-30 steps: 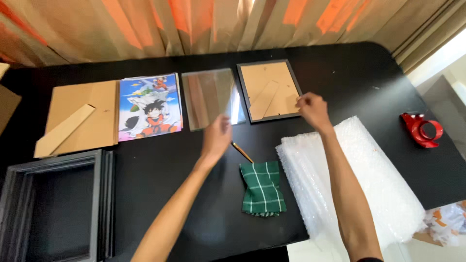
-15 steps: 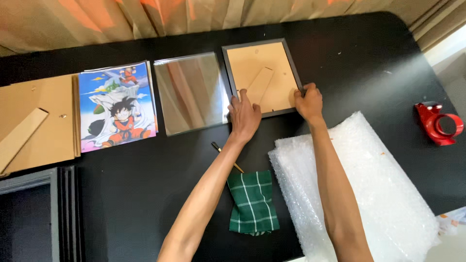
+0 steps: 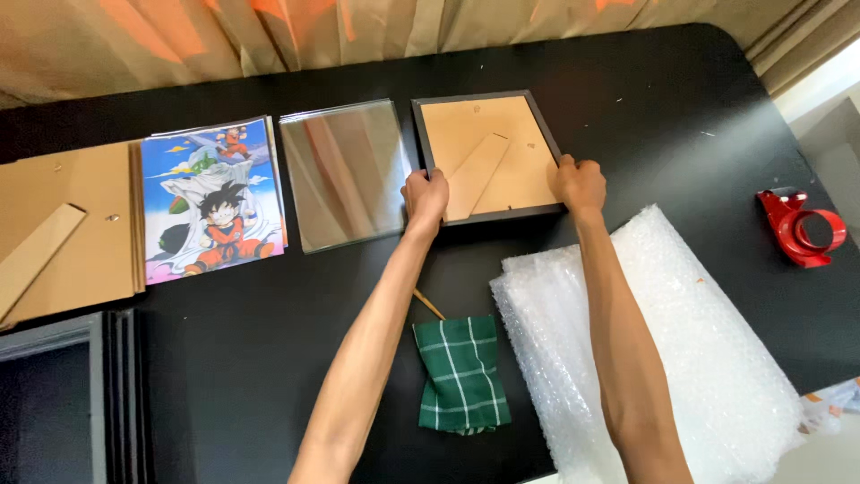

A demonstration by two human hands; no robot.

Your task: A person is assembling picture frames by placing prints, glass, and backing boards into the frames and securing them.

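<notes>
A black picture frame (image 3: 488,100) lies face down on the black table (image 3: 663,116), its brown backing board and stand showing. My left hand (image 3: 425,196) grips the frame's near left corner. My right hand (image 3: 580,183) grips its near right corner. Left of the frame lies a clear glass pane (image 3: 344,174), then a colourful cartoon print (image 3: 212,199).
A brown backing board with stand (image 3: 63,235) lies at far left, above stacked black frames (image 3: 63,403). A green checked cloth (image 3: 460,374) and a thin stick (image 3: 428,304) sit between my arms. Bubble wrap (image 3: 663,350) lies at right, a red tape dispenser (image 3: 804,229) beyond it.
Both hands have moved up to the face-down frame and closed on its near corners; a second ago the left hand was lower on the table. The camera has come closer.
</notes>
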